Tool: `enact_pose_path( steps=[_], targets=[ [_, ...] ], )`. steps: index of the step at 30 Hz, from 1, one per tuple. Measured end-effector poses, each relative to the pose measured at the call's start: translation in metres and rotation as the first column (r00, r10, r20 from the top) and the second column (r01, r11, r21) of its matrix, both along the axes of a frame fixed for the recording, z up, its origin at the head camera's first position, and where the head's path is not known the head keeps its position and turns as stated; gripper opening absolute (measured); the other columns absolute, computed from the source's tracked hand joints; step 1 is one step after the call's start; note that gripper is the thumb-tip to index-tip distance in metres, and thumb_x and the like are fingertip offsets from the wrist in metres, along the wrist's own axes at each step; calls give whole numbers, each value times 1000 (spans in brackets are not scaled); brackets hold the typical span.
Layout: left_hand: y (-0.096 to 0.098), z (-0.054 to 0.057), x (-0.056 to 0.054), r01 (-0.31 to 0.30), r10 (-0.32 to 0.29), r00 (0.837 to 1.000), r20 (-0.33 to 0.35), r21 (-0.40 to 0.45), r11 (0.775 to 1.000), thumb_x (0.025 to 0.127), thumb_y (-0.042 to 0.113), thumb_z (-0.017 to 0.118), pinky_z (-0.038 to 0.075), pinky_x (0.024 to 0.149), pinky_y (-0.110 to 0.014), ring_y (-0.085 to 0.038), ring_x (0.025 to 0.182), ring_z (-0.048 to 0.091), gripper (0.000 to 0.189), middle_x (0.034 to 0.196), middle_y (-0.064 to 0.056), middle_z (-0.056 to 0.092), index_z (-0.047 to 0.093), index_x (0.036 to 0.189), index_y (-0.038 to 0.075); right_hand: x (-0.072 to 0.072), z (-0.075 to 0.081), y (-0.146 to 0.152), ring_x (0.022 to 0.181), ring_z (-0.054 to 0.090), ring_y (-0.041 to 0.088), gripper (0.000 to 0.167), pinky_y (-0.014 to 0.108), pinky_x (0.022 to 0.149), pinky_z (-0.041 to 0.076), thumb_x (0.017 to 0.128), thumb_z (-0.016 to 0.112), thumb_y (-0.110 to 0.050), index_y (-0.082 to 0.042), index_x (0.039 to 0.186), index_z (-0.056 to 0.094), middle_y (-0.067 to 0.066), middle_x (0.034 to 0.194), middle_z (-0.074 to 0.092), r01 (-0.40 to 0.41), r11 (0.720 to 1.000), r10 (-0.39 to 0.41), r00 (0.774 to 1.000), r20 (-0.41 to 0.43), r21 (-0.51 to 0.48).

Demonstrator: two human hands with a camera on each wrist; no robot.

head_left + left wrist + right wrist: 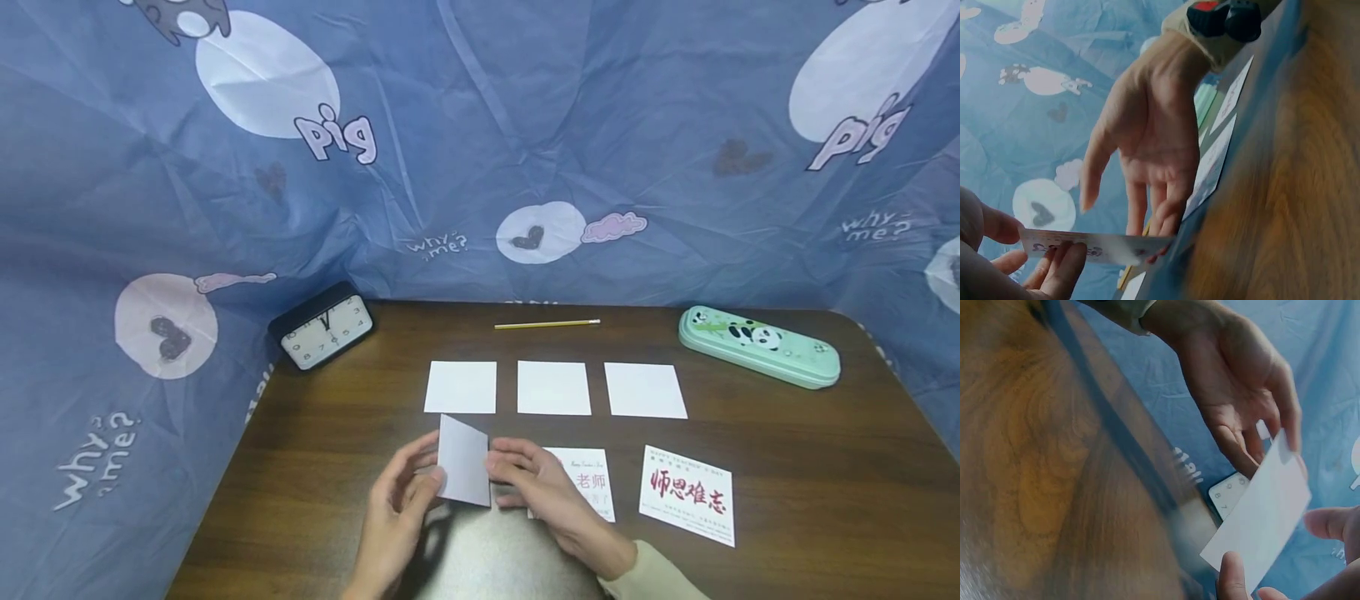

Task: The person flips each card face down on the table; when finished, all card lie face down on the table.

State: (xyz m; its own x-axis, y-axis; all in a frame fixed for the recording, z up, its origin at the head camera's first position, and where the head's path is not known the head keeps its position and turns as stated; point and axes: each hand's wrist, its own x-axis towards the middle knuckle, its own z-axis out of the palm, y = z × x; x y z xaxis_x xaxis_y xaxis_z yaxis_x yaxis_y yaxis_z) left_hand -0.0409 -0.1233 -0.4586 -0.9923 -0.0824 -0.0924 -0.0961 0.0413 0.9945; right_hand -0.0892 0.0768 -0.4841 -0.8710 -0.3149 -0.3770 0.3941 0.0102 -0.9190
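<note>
A small white card [463,462] stands tilted above the table, its blank side towards the head camera. In the left wrist view, dark print shows on the card's other side [1097,247]. My left hand [405,496] pinches its left end between thumb and fingers. At the opposite end, my right hand [536,483] has its fingers extended, fingertips right at the card's edge; the thumb [1090,181] stands apart from it in the left wrist view. Partly hidden behind the right hand lies a printed card [592,483]. Further right is another card [687,494] with red characters.
Three blank white cards, left [461,387], middle [554,387] and right [646,390], form a row beyond the hands. Behind them lies a yellow pencil [547,324]. A black clock [322,327] stands back left, a green panda pencil case [759,346] back right. Blue cloth [465,167] hangs behind the wooden table [300,467].
</note>
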Motion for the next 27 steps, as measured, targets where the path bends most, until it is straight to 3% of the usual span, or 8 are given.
enact_pose_path(
  steps=[3, 6, 9, 12, 21, 27],
  targets=[
    [-5, -3, -4, -29, 29, 1000, -1, -13, 1000, 101, 6, 64, 62, 88, -26, -12, 107, 71, 42, 132, -20, 66, 59, 143, 9, -2, 1, 3, 115, 70, 22, 58, 36, 89, 64, 101, 66, -25, 4, 148, 48, 25, 139, 62, 7, 1000, -7, 1000, -4, 5],
    [-11, -7, -7, -45, 42, 998, -48, -70, 997, 100, 3, 64, 61, 87, -23, -8, 108, 69, 40, 133, -18, 68, 62, 140, 7, -3, 2, 8, 117, 70, 24, 57, 37, 89, 64, 101, 64, -21, 5, 149, 46, 28, 144, 59, 7, 1000, -7, 1000, -20, 3],
    [-16, -11, -10, -62, 46, 993, -108, -152, 986, 98, 1, 66, 61, 84, -22, -6, 100, 69, 38, 127, -18, 71, 65, 136, 4, -3, 2, 12, 117, 70, 25, 57, 37, 89, 64, 101, 63, -20, 5, 149, 46, 28, 147, 58, 11, 1000, -10, 999, -37, 7],
    [-22, -13, -11, -73, 45, 991, -126, -225, 972, 98, 3, 69, 60, 79, -20, -6, 90, 70, 35, 116, -17, 74, 67, 133, 3, -4, 2, 14, 117, 70, 26, 57, 37, 90, 64, 101, 62, -19, 6, 149, 45, 28, 148, 57, 7, 1000, -6, 999, -44, 14],
    [-29, -20, -15, -66, 73, 997, 10, -300, 952, 98, 14, 72, 56, 66, -19, -8, 77, 71, 34, 111, -15, 71, 70, 130, 2, -5, 2, 15, 122, 69, 32, 58, 39, 98, 62, 100, 62, -19, 5, 150, 44, 28, 148, 57, 5, 1000, -5, 1000, -29, 23],
    [-32, -25, -18, -50, 76, 995, 64, -346, 937, 99, 18, 71, 53, 52, -22, -12, 68, 68, 35, 109, -16, 69, 71, 130, 2, -4, 1, 16, 124, 67, 32, 59, 39, 102, 60, 100, 61, -17, 6, 151, 41, 30, 150, 54, -18, 1000, 18, 999, -32, -4]
  ],
)
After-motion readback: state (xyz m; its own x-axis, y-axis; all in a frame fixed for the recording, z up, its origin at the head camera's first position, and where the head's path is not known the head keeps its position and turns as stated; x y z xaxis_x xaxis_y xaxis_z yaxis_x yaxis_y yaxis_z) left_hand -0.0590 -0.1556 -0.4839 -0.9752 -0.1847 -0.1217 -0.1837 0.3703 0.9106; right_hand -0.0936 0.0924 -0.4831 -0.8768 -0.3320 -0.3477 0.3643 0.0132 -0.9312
